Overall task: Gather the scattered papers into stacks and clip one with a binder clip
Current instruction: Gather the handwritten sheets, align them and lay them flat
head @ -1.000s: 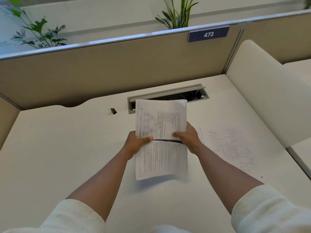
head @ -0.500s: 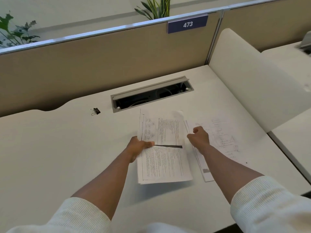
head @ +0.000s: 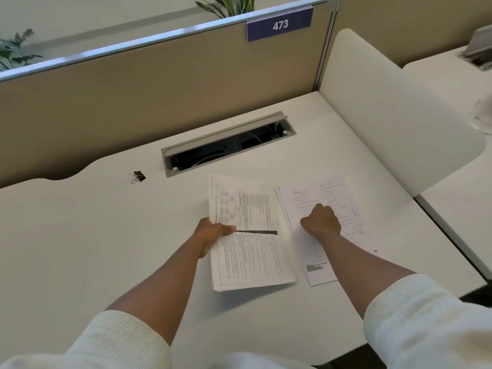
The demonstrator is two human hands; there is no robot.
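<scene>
I see my left hand (head: 213, 233) pinching the left edge of the paper stack (head: 247, 235), thumb on top across the printed page and fingers tucked beneath. The stack sits low over the white desk (head: 80, 249), near its middle, its near end casting a shadow on the surface. Just to its right lies a loose sheet (head: 327, 225), flat on the desk, almost touching the stack's right edge. My right hand (head: 320, 221) rests on that sheet with the fingers curled under; whether they pinch the paper I cannot tell from here. The binder clip (head: 138, 177) lies alone, well to the far left of the stack, near the left end of the open cable tray (head: 226, 143). Both cream sleeves (head: 426, 323) are pushed up at the near edge.
</scene>
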